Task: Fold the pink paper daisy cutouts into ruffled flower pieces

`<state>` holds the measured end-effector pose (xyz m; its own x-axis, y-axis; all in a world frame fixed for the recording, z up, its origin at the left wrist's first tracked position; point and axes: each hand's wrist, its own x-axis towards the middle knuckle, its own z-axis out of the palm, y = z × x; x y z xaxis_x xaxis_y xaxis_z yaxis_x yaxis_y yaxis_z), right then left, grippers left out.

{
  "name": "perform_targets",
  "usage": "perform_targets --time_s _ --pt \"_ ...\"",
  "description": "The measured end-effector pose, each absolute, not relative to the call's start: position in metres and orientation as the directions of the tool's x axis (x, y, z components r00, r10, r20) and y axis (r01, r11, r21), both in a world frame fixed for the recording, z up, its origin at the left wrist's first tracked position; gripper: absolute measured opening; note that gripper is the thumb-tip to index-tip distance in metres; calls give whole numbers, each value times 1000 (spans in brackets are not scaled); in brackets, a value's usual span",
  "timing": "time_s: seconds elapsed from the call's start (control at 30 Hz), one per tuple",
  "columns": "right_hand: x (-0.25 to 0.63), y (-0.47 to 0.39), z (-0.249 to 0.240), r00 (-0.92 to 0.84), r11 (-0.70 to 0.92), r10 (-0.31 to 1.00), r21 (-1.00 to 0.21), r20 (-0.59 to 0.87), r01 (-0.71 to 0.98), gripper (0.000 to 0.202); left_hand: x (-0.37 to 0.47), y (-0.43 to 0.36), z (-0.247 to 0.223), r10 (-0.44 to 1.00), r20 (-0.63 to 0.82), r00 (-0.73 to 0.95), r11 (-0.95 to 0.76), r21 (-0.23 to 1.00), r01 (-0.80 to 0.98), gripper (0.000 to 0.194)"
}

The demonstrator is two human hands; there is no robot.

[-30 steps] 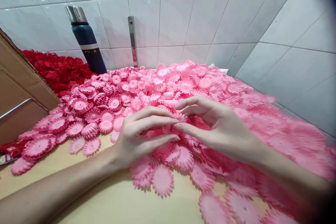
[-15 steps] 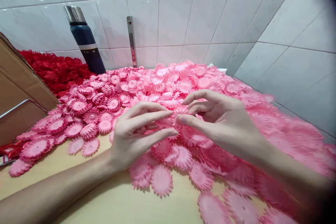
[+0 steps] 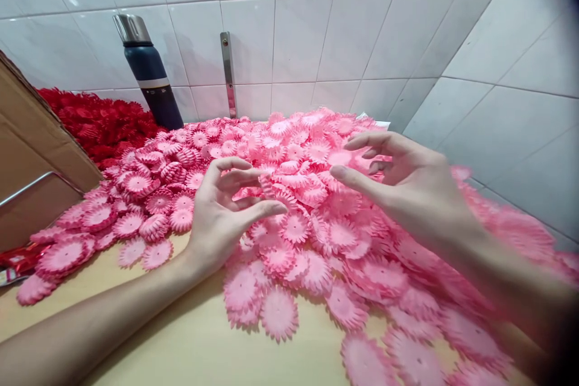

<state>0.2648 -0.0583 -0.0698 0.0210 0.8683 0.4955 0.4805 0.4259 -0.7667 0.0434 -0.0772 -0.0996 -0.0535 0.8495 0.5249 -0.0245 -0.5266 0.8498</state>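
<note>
In the head view, the 2 bare hands stand well apart over a broad heap of pink, round, scallop-edged petal pieces of thin material (image 3: pixel 296 226). The left hand (image 3: pixel 219 217) has its fingers curled above and its thumb stretched out below, with a gap between. A ruffled pink piece (image 3: pixel 270 186) shows in that gap; whether the hand grips it or the piece lies beyond, I cannot tell. The right hand (image 3: pixel 411 181) is open, thumb and forefinger spread, with nothing seen between their tips, over the right part of the heap.

1 second ago the fingertips of both hands almost met over the middle of the heap. Since then, the right hand has moved up and to the right, and the left hand has drawn a little to the left, so more pink pieces show between them.

The heap spreads over a pale yellow tabletop (image 3: pixel 194 338) much as before. The dark blue bottle with a silver metal cap (image 3: pixel 151 78) stays in place by the white tiled wall (image 3: pixel 303 36), beside a pile of deep red petal pieces (image 3: pixel 106 123) behind the brown cardboard (image 3: pixel 31 132).
</note>
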Motion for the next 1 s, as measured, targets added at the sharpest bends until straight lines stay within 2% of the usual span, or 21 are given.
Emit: perform_targets --time_s 0.07,0.13,0.23,0.3,0.43,0.5,0.6,0.67,0.77,0.87,1.0 --pt "260 -65 -69 -36 508 833 -739 552 443 20 46 -83 -100 834 551 37 -549 835 -41 40" --pt "254 -73 -69 -173 571 820 -759 545 314 12 47 -89 -100 813 566 139 -568 822 -28 34" --pt "245 -83 -71 -399 573 783 -803 477 165 13 48 -93 -102 769 585 258 -598 801 -34 30" --pt "240 -86 -74 -436 549 782 -824 446 143 14 47 -92 -104 736 609 296 -630 776 -30 27" --pt "240 -86 -76 -428 465 824 -875 372 136 12 46 -89 -105 676 668 312 -724 682 110 25" --pt "243 -84 -73 -417 478 824 -865 382 152 14 46 -88 -104 668 678 307 -737 661 143 24" --pt "251 -81 -69 -493 588 757 -775 428 229 21 46 -88 -102 718 642 269 -685 721 108 19" --pt "255 -80 -67 -614 662 683 -692 397 289 25 47 -88 -101 750 620 232 -652 751 102 17" --pt "256 -79 -68 -710 707 625 -620 323 340 16 47 -88 -101 750 627 212 -657 743 124 20" --pt "253 -79 -70 -663 669 666 -667 342 327 12 47 -89 -103 727 652 216 -683 719 127 21" --pt "251 -80 -69 -433 560 792 -795 431 232 12 47 -90 -104 701 670 245 -711 684 165 23"
